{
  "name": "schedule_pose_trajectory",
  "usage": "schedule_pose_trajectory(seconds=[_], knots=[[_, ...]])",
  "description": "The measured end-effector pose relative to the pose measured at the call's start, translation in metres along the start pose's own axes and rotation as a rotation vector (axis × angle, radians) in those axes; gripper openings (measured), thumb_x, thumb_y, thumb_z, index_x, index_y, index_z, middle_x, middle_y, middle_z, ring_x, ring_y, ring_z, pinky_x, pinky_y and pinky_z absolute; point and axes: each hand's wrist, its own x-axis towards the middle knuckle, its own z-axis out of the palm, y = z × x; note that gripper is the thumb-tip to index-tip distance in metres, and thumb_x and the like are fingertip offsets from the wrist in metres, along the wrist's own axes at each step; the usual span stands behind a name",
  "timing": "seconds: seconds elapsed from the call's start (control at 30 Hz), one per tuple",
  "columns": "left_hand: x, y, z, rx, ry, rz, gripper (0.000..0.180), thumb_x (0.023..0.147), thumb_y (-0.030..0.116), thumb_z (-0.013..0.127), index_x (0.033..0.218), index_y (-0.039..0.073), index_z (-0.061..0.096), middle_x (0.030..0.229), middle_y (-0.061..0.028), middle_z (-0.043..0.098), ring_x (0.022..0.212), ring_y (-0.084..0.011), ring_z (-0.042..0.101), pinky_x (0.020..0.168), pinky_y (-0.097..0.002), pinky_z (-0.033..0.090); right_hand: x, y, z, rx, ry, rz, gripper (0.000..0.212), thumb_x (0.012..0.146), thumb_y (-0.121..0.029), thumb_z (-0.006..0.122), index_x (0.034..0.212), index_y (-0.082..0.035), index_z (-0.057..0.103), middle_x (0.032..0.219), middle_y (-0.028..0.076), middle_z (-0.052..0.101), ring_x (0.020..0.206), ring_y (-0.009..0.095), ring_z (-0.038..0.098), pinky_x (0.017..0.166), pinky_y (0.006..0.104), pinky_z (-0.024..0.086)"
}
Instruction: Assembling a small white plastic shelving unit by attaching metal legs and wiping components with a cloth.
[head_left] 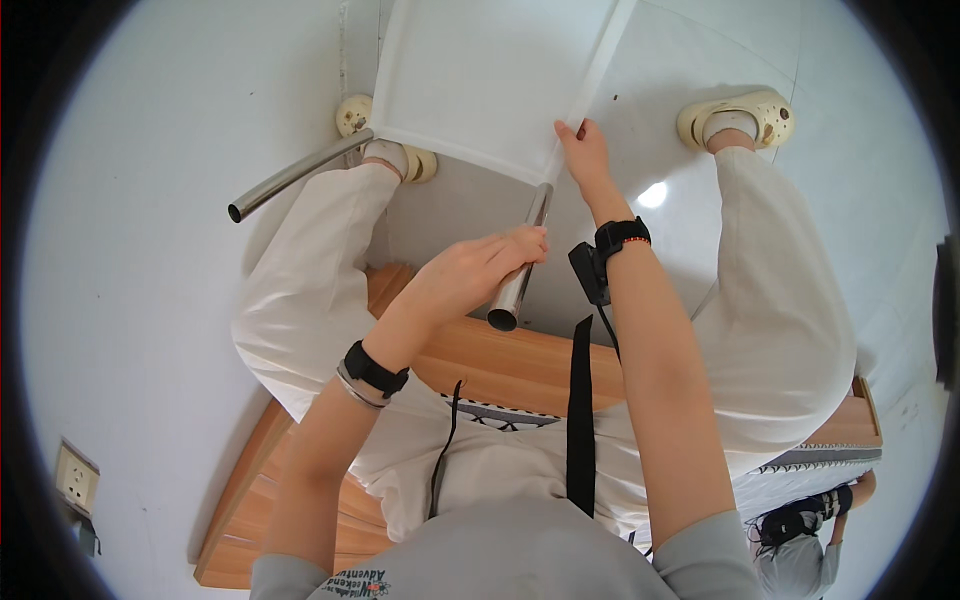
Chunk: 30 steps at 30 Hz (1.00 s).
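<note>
Panel [495,80]: upper centre of my view.
Left tube [300,173]: upper left, at a panel corner.
Left hand [475,265]: I see it wrapped around the right tube [514,292].
Right hand [588,160]: pinching the panel's right edge.

A metal tube [512,293] at the near right corner of a white panel [490,75] is gripped by the left hand [478,268]. The panel's right edge, just beyond that corner, is held by the right hand [586,158]. A second tube [298,176] is angled out leftward from the near left corner. The panel is flanked by cream clogs [772,115]; wooden boards [490,352] are seen nearer.
</note>
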Motion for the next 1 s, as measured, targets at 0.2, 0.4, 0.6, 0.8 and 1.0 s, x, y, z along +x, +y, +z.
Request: schedule_pose_trajectory(seconds=[0.2,0.4,0.6,0.8,1.0], knots=[[-0.001,-0.001,0.003,0.007,0.037,-0.013,0.024,0.075,0.003,0.047,0.098,0.001,0.049,0.111,-0.0116,0.052,0.106,-0.0294,0.049,0.086,-0.033,0.043,0.002,0.004,0.001,0.001,0.011,0.023,0.035,0.078,-0.031,0.059,0.086,0.002,0.052,0.074,0.007,0.052,0.068,0.016,0.047,0.062,0.028,0.039],[-0.003,0.001,0.006,0.032,0.126,-0.021,0.021,0.074,-0.002,0.052,0.095,0.003,0.05,0.106,-0.0086,0.055,0.099,-0.0247,0.054,0.076,-0.0317,0.049,0.0,0.008,-0.001,-0.036,-0.028,0.029,0.036,0.079,-0.032,0.058,0.086,0.002,0.052,0.076,0.006,0.053,0.069,0.015,0.048,0.063,0.0278,0.04],[-0.007,0.007,0.005,-0.144,0.087,-0.158,0.026,0.077,0.003,0.044,0.102,-0.001,0.051,0.109,-0.0138,0.054,0.105,-0.0286,0.051,0.087,-0.0317,0.041,-0.027,0.035,-0.017,0.204,-0.197,0.317,0.036,0.08,-0.033,0.056,0.091,0.001,0.048,0.078,0.007,0.053,0.072,0.016,0.053,0.065,0.028,0.045],[-0.008,0.005,0.013,-0.214,0.166,-0.129,0.028,0.076,-0.002,0.047,0.103,0.0,0.052,0.109,-0.0134,0.054,0.103,-0.0271,0.052,0.084,-0.0308,0.042,-0.073,0.027,-0.013,0.325,-0.415,0.526,0.029,0.084,-0.029,0.045,0.093,-0.002,0.051,0.074,0.008,0.056,0.066,0.016,0.055,0.061,0.0286,0.048],[-0.007,0.007,0.017,-0.188,0.221,-0.119,0.028,0.073,-0.003,0.055,0.101,0.003,0.053,0.104,-0.0111,0.058,0.102,-0.026,0.053,0.081,-0.0297,0.043,-0.078,0.019,-0.014,0.235,-0.426,0.417,0.026,0.086,-0.027,0.043,0.095,-0.004,0.051,0.083,0.007,0.055,0.073,0.016,0.054,0.066,0.0288,0.047]])
